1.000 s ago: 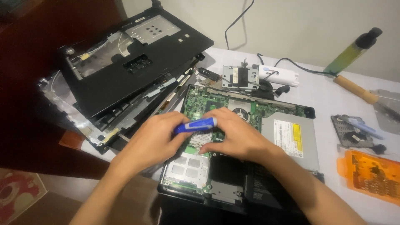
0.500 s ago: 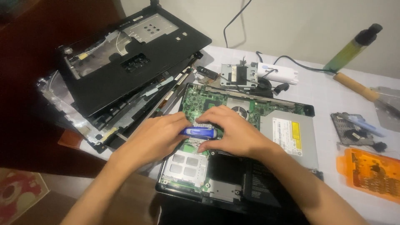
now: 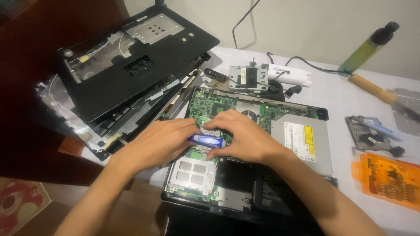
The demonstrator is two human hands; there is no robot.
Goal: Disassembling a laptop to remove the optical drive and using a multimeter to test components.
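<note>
Both hands over an opened laptop base (image 3: 262, 192), mid-table, near edge. Left hand (image 3: 153, 142) comes in from near-left, fingers curled round a blue-handled screwdriver (image 3: 209, 140); the handle lies roughly horizontal, blue w/ a pale stripe along it, only a short stretch visible between the two hands. Tip hidden, can't tell what it touches. Right hand (image 3: 243, 137) comes from near-right, fingers bent and pressed down over the far end of the handle and onto the board; thumb sits under the handle. So both hands are closed on the same tool, touching each other.

Laptop base: black shell, top cover off. Green motherboard (image 3: 210, 102) exposed on the far-left part, w/ a fan opening (image 3: 249, 114) far-centre. Silver optical drive (image 3: 304, 140) w/ a yellow sticker on the right side. Metal card cage w/ square cutouts (image 3: 192, 172) near-left, dark empty bay just right of it.

Rest: stack of black laptop covers and panels (image 3: 127, 70) far-left, tilted, overhanging the table edge. Far of the base: a small metal bracket (image 3: 247, 78) and a white cylindrical device (image 3: 289, 75) w/ black cable. Far-right: green bottle w/ black cap (image 3: 369, 46), leaning, and a wooden handle (image 3: 371, 88). Right edge: a dark small part (image 3: 369, 135) w/ a blue pen-like thing on it, and an orange bit case (image 3: 387, 179) nearer. White tablecloth (image 3: 337, 100) underneath.
</note>
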